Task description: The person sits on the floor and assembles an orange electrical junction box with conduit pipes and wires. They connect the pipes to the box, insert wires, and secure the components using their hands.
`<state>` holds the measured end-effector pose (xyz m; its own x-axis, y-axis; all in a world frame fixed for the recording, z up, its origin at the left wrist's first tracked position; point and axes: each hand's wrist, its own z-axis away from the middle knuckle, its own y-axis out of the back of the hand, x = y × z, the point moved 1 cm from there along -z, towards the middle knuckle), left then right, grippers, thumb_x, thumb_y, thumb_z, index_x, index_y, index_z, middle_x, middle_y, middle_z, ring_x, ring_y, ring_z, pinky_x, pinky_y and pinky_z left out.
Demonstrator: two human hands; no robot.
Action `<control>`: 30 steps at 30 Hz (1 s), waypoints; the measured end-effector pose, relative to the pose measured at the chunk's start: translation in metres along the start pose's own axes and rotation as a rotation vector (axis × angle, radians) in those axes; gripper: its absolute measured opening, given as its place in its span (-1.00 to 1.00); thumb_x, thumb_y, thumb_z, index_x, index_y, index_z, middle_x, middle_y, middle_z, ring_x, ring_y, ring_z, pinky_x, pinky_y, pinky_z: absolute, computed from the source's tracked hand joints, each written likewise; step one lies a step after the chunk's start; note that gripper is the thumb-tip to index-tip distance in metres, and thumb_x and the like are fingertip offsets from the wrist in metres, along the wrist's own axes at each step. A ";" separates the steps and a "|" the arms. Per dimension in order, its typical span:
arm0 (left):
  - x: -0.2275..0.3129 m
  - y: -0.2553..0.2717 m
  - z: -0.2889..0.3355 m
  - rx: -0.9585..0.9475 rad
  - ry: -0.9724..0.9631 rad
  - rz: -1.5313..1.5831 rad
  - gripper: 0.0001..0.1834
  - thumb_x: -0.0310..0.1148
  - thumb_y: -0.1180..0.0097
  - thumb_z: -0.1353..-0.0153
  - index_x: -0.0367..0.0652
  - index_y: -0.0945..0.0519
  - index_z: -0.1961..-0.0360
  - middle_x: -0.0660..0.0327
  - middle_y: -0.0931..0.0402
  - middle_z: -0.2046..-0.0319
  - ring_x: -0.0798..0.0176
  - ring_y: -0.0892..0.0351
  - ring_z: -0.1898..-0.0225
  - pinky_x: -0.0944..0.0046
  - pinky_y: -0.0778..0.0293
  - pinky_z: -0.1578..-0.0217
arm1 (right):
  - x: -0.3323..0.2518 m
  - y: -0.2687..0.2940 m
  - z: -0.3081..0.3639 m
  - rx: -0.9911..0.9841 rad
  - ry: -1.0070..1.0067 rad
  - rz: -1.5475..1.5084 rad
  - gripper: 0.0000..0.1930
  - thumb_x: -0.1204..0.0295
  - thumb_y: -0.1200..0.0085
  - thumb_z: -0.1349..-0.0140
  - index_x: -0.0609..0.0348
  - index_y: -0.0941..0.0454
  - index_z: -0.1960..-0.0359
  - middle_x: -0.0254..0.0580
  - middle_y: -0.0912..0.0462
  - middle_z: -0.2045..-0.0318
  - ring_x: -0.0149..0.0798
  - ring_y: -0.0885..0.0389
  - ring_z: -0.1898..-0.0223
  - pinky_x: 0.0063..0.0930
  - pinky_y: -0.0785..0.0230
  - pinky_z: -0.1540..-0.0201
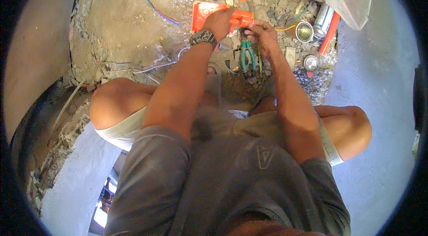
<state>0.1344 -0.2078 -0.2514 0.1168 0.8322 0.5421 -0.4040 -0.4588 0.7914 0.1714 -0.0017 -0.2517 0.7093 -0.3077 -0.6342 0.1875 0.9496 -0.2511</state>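
Holding orange box (199, 16); wires (154, 9) near left edge, open dirt (113, 17) beyond.

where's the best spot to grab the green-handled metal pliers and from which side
Probably the two green handles of the green-handled metal pliers, taken from above on the person's near side: the handles extend toward the person, slightly spread, while the head points away, close to the right hand.

Bright, slightly soft, edges bowed (black corners)
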 end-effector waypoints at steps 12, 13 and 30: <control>-0.001 -0.004 0.000 0.044 -0.022 -0.056 -0.48 -0.47 -0.02 -0.25 -0.05 -0.53 -0.27 -0.14 -0.71 0.24 -0.18 -0.73 0.16 -0.15 -0.63 0.16 | 0.002 0.008 -0.014 -0.036 0.046 0.042 -0.70 0.50 -0.37 -0.24 0.31 -0.57 0.06 -0.09 -0.76 0.24 -0.26 -0.77 0.31 -0.43 -0.67 0.29; -0.003 -0.006 -0.001 0.042 -0.024 -0.066 -0.48 -0.47 -0.02 -0.25 -0.05 -0.53 -0.27 -0.13 -0.71 0.24 -0.18 -0.73 0.16 -0.15 -0.63 0.17 | 0.000 0.007 -0.014 -0.040 0.032 0.045 -0.70 0.50 -0.37 -0.24 0.31 -0.57 0.06 -0.09 -0.76 0.24 -0.25 -0.77 0.31 -0.44 -0.67 0.28; -0.010 -0.004 -0.010 -0.024 -0.037 -0.075 -0.51 -0.36 -0.12 -0.24 0.00 -0.55 -0.23 -0.07 -0.72 0.22 -0.15 -0.74 0.19 -0.13 -0.61 0.13 | -0.006 0.021 -0.035 -0.145 -0.107 0.044 -0.65 0.45 -0.38 -0.27 0.33 -0.56 -0.01 -0.11 -0.74 0.18 -0.26 -0.76 0.23 -0.47 -0.69 0.15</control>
<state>0.1256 -0.2108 -0.2631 0.1807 0.8515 0.4923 -0.4142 -0.3881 0.8233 0.1472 0.0180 -0.2791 0.7843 -0.2510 -0.5673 0.0605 0.9411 -0.3328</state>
